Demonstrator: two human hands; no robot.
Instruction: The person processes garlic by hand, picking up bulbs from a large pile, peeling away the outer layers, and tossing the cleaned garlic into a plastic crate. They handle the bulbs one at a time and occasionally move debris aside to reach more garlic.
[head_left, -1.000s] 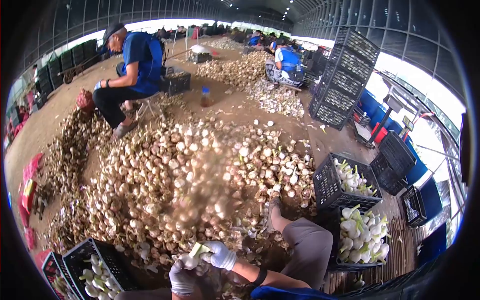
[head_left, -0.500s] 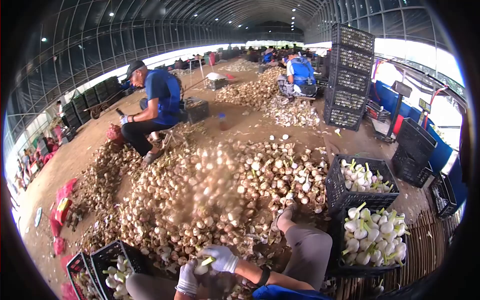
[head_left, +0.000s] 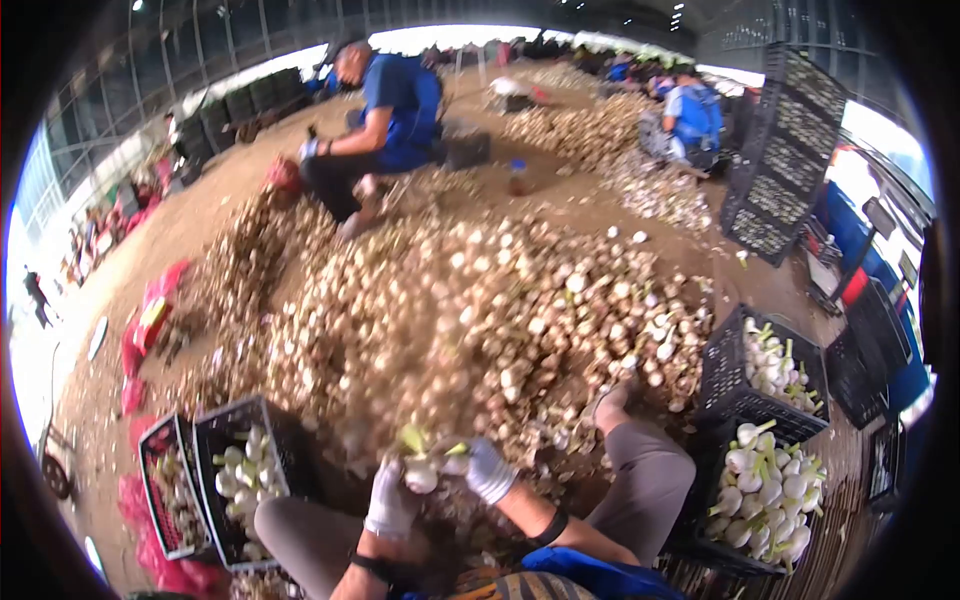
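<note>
Over the heap between my knees, both gloved hands are close together. My left hand (head_left: 392,500), in a white glove, is closed around a white garlic bulb (head_left: 421,479). To its right, my right hand (head_left: 487,472), gloved too, has its fingers closed at a pale green stem-like piece (head_left: 456,455) beside the bulb; blur hides whether the two are joined. Another yellow-green piece (head_left: 413,438) shows just above the bulb. In front of both hands spreads a big heap of brownish, unpeeled garlic bulbs (head_left: 560,300).
Black crates of clean garlic stand at my right (head_left: 745,545), (head_left: 715,400) and left (head_left: 235,490). A worker in blue (head_left: 400,110) sits beyond the heap, another (head_left: 695,115) farther back. Stacked black crates (head_left: 785,150) rise at right; red net bags (head_left: 140,340) lie left.
My hands have risen and moved slightly apart, with the bulb now by my left hand. The right hand has shifted right. The whole view has tilted and shifted with my head.
</note>
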